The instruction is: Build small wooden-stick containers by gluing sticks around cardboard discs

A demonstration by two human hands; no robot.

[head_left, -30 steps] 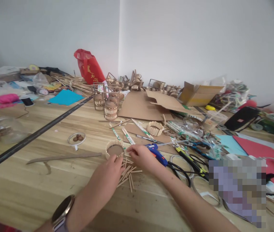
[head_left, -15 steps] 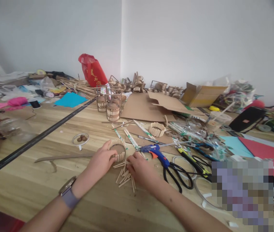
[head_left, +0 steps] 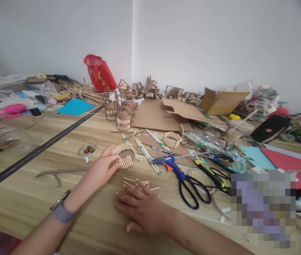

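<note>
My left hand (head_left: 100,170) grips a small round basket of short wooden sticks (head_left: 124,156) and tips it up off the wooden table (head_left: 33,198). A watch with a purple strap sits on that wrist. My right hand (head_left: 139,209) lies flat on the table, fingers spread, palm down, holding nothing. Its fingertips reach the near edge of a loose pile of short wooden sticks (head_left: 139,184). A blue glue gun (head_left: 171,164) lies just right of the basket.
Black scissors (head_left: 192,193) lie right of the sticks. Finished stick baskets (head_left: 123,119), cardboard sheets (head_left: 161,115), a red bag (head_left: 99,73), a long black bar (head_left: 41,150), a lid with nuts (head_left: 87,150), coloured paper (head_left: 285,159) and clutter fill the far and right table.
My left hand has tilted the stick basket up and slightly away. My right hand has pulled back from the stick pile toward me and now lies flat on the table.
</note>
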